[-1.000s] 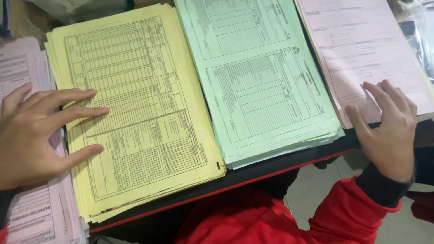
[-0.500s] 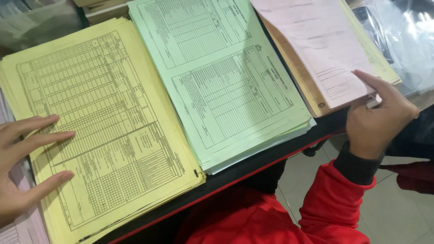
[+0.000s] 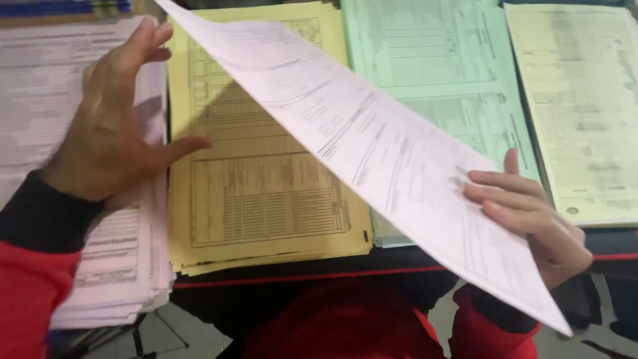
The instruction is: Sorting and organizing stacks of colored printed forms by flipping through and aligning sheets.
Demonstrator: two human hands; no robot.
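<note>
Your left hand and right hand are bare, no rings or gloves; you're wearing red sleeves ending in dark, ribbed cuffs at both wrists.

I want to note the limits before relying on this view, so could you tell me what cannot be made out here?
- Green stack, head view: its lower left is hidden by the lifted pale sheet.
- Right hand: thumb hidden behind that sheet.
- White stack: cut off by the left edge and partly under the left hand.
- Print on the far-right stack: blurred.
</note>
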